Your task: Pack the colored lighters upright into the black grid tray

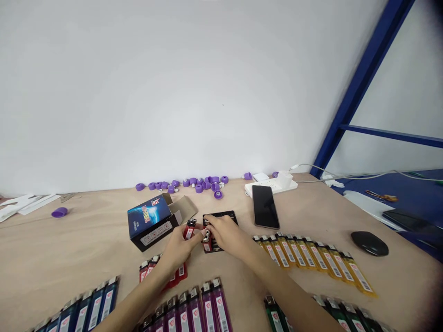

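Note:
My left hand (180,244) is closed round a red lighter (189,229) with a dark metal top, its thumb reaching toward the other hand. My right hand (223,232) bends its fingers over a second red lighter (207,243) at a black tray (231,215). Just left of the tray lies an open blue and black box (148,221), its flap toward my hands. Under my left forearm is a group of red lighters (182,271), partly hidden.
Purple lighters (195,313) and blue lighters (95,306) lie nearest me; yellow lighters (311,253) and green lighters (346,313) are right. Purple caps (206,184) line the wall. A phone (265,206), power strip (273,186) and mouse (369,243) lie right.

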